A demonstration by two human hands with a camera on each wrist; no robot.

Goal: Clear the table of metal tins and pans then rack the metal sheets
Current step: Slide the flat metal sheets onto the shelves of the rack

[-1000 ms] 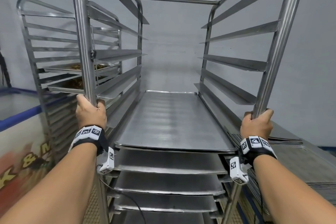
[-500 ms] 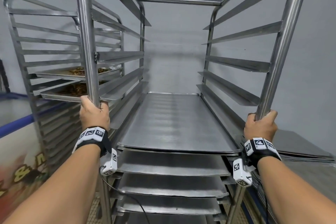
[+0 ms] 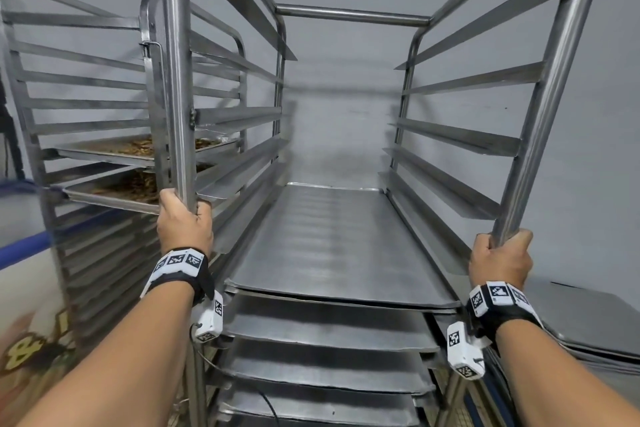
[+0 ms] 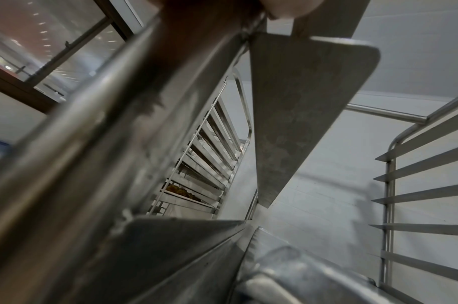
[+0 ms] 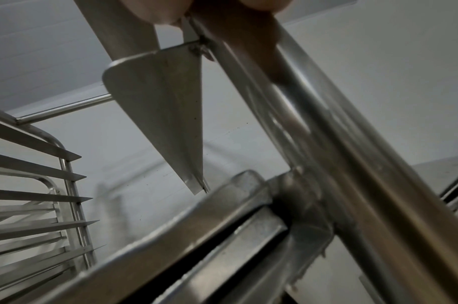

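A tall steel tray rack stands right in front of me, its lower runners filled with several flat metal sheets. My left hand grips the rack's front left post. My right hand grips the front right post. In the left wrist view the left post runs close past the lens, with fingertips at the top edge. In the right wrist view fingertips curl round the right post. The upper runners hold nothing.
A second rack stands at the left, carrying two trays of browned food. A stack of flat metal sheets lies on a surface at the lower right. A grey wall is close behind the rack.
The rack and both hands have come nearer the wall and the second rack; the view has shifted rightward. Both hands keep their hold on the posts.
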